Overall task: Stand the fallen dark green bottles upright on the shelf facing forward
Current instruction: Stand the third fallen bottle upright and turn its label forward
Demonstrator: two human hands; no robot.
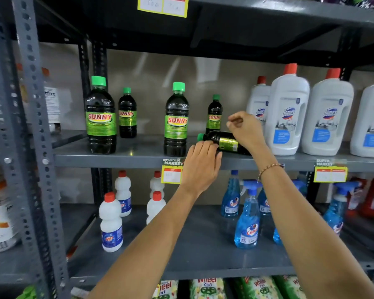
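A small dark green plastic bottle (222,142) lies on its side on the grey metal shelf (121,157), green cap pointing left, near the front edge. The left hand (200,167) rests fingers on its neck end, not closed around it; the right hand (245,129), loosely curled and holding nothing, hovers over its base. Four matching bottles stand upright to the left and behind, white jugs (287,111) to the right.

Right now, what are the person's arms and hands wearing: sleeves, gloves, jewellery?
Both forearms are bare, with no sleeves in view and no gloves. The right hand has a thin beaded bracelet at its wrist. The left hand shows no ring, watch or band.
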